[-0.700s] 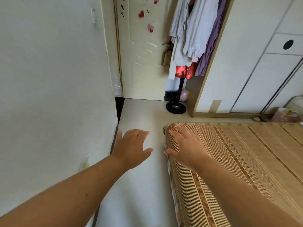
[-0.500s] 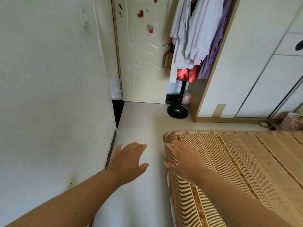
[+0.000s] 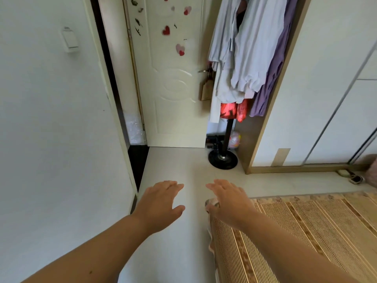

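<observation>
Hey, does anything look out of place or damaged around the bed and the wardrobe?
Mostly tidy. A tan strip is stuck low on the white panel of the wardrobe, like a patch. Plastic film wraps the foot of the door frame. The bamboo mat lies flat; the right hand partly hides its corner.

Bed (image 3: 211, 245) at lower right, and we see its top covered to the corner by a striped woven mat (image 3: 306, 231). Pale floor (image 3: 179, 164) alongside. On the floor: round black stand base (image 3: 223, 159) at the far end, slippers (image 3: 356, 178) farther right.
</observation>
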`<state>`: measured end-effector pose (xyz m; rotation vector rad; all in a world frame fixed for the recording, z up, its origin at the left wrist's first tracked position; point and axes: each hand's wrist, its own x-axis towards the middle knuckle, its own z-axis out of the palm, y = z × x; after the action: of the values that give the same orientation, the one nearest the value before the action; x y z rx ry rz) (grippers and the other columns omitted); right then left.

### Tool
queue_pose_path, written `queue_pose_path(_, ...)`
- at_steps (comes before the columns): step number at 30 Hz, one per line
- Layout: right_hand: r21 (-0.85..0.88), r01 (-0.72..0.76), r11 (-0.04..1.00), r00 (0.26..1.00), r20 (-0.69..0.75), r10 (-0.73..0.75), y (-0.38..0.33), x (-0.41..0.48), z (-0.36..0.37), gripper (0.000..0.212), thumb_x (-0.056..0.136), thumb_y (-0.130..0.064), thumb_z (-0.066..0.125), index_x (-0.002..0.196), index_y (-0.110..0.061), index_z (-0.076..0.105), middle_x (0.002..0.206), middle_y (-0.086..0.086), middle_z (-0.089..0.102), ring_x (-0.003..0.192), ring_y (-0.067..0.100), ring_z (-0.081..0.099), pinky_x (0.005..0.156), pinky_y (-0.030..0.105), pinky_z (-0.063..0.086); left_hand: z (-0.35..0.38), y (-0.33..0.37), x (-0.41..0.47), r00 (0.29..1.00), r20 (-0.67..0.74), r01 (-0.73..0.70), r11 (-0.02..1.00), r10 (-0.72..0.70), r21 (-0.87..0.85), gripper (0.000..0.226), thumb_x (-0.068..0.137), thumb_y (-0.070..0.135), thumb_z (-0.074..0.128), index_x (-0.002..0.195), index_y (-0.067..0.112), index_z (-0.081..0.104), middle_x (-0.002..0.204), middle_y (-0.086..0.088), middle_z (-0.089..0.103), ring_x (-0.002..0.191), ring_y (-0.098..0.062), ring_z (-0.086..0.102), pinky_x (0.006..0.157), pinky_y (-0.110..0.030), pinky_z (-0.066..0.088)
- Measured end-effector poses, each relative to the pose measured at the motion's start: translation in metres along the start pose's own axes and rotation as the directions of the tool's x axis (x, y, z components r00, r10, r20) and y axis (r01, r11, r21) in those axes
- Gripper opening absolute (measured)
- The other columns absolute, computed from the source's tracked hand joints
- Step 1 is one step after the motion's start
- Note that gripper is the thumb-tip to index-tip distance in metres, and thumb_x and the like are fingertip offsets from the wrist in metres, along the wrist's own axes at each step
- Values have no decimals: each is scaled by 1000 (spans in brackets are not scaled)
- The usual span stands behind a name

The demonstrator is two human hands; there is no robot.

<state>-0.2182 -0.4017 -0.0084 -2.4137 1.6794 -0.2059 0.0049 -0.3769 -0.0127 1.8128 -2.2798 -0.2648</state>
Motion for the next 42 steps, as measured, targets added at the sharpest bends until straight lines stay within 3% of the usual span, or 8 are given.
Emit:
queue_pose_path(13,107,-202,973,975,-66,210,49,247,-2,65,84,-55,54,141,-39,28,152,-8,27,137,16,30,112,42,22,-23,-88,271,984,79,-161,987,161,2,62,89,53,45,146,34,27,152,10,29,138,-10,25,114,-34,22)
queue_pose_path(23,118,-317,941,941,-82,328,183,409,-33,67,83,-53,57,142,-38,30,151,-8,28,137,17,30,112,44,26,-3,-69,505,955,114,-273,962,273,-12,61,88,51,47,144,34,31,149,11,32,136,-10,28,112,-33,24)
queue_pose_path(29,133,-362,923,917,-130,378,256,488,-64,62,82,-53,57,138,-39,34,148,-9,34,135,16,33,110,46,26,0,-35,624,939,94,-322,941,332,-102,59,88,47,50,143,34,32,149,11,33,136,-11,29,112,-33,26)
queue_pose_path(35,187,-475,860,849,-162,504,326,538,-77,61,79,-55,58,135,-41,36,143,-10,38,129,15,40,105,40,31,19,-6,733,872,112,-465,879,476,-106,59,86,47,53,141,33,37,146,12,37,133,-10,34,108,-30,27)
queue_pose_path(42,216,-636,741,719,-185,670,406,608,-96,62,82,-53,56,139,-37,34,150,-6,29,133,16,37,110,44,30,37,24,872,746,140,-645,758,652,-93,59,84,51,51,139,34,37,144,10,39,130,-13,37,107,-36,33)
